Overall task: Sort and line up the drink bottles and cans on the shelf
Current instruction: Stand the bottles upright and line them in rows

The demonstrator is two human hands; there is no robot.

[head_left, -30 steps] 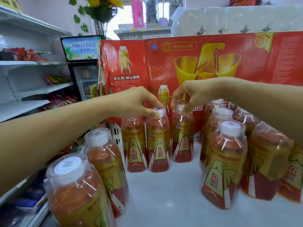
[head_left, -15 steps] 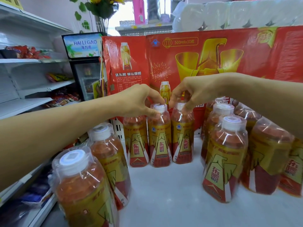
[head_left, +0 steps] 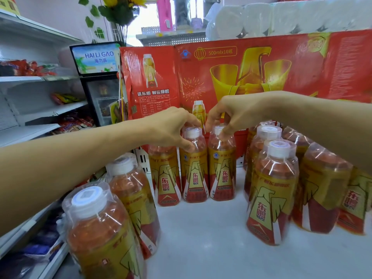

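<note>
Left hand pinches middle bottle at the neck, right hand pinches next bottle by its cap, likely squaring the back row.

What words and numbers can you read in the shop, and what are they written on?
"HAI LI GAO" and "海力高": sign on top of the small fridge.
"500mlx10瓶": red drink carton behind the bottles.
"送东鹏 财运爆鹏": carton's left panel.
"东鹏特饮": bottle labels.
The small print table on the carton and the fine print on the bottles are too small to read.

Red carton, mini fridge, toilet rolls behind
</note>
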